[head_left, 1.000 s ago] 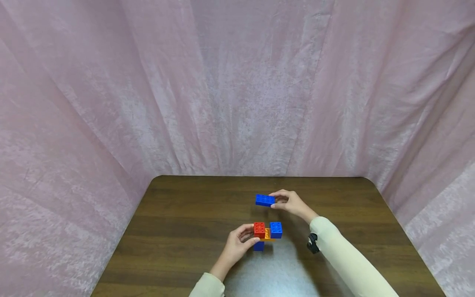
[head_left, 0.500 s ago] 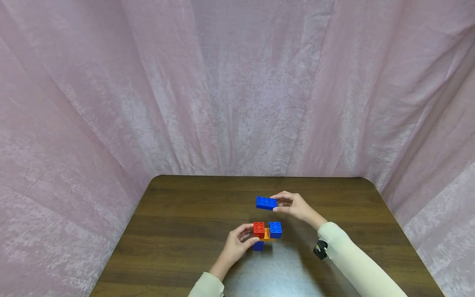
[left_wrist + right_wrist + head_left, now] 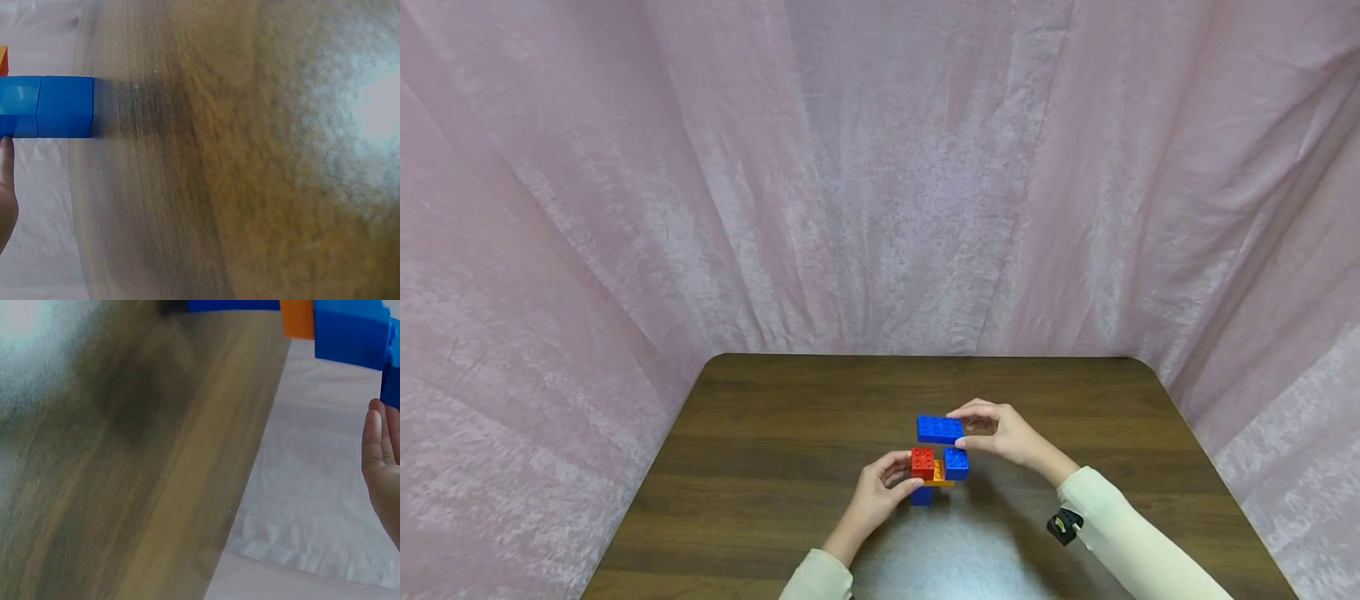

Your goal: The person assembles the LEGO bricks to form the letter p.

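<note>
My left hand (image 3: 877,490) holds a stack of toy bricks by its left side, fingers and thumb around the red brick (image 3: 922,463). An orange brick (image 3: 939,472) lies under the red one, bearing a square blue brick (image 3: 956,463) at its right end. Dark blue bricks (image 3: 65,107) form the column below, standing on the table. Pinched at its right end, a long blue brick (image 3: 939,429) is in my right hand (image 3: 1004,430), just above and behind the stack. Whether it touches the stack I cannot tell. Most of both hands falls outside the wrist views.
The brown wooden table (image 3: 775,417) has rounded far corners and ends at a pink velvet curtain (image 3: 880,208). A black device (image 3: 1064,527) is strapped at the right wrist. Light glares off the near middle of the tabletop.
My right hand has brought the long blue brick nearer and lower, close to the top of the stack. The left hand and the stack have stayed almost still.
</note>
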A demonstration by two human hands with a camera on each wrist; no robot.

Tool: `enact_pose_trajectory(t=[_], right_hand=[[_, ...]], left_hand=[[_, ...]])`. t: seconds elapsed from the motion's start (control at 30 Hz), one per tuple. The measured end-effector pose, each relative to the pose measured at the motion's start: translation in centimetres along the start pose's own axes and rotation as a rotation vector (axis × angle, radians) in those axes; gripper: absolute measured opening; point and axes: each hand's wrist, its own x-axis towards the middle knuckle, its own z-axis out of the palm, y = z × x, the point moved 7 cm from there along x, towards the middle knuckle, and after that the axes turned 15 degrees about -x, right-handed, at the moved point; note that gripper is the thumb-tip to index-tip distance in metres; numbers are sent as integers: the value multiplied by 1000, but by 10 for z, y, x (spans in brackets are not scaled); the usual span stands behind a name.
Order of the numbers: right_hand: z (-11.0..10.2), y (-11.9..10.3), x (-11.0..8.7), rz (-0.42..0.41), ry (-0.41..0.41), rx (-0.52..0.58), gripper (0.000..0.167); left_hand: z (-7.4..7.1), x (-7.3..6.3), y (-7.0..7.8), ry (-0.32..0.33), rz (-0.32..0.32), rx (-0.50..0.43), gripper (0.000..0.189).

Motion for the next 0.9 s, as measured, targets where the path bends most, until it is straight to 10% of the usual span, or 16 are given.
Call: enact_pose_trajectory(t=[0.9], right_hand=[[18, 1, -14, -108, -31, 39, 35]], left_hand=[[0, 1, -3, 11, -54, -38, 33]])
